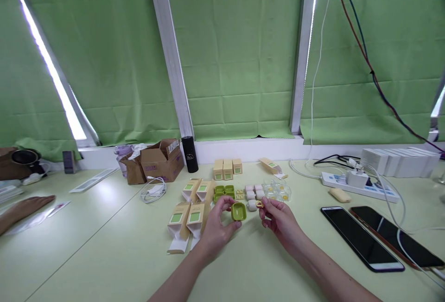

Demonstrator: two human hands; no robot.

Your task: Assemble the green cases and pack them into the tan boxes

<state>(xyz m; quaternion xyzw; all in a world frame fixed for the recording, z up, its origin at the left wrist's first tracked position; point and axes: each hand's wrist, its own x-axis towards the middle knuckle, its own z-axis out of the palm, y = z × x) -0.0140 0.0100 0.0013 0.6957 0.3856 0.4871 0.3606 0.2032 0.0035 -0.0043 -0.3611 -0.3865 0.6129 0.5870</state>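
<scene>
Between the thumb and fingers of my left hand is a small square green cup, its open side turned toward me. My right hand pinches a small yellow ring-like piece a little to the right of the cup, apart from it. Just behind my hands stand several more green cups, small yellow pieces, pale pink-white rounded blocks and clear domed covers with yellow centres. Left of my left hand are several opened kraft boxes with green labels.
Closed kraft boxes stand farther back, near a black cylinder and a cardboard carton. At right lie two phones, a power strip and loose cables. Another person's hand rests on the table at far left.
</scene>
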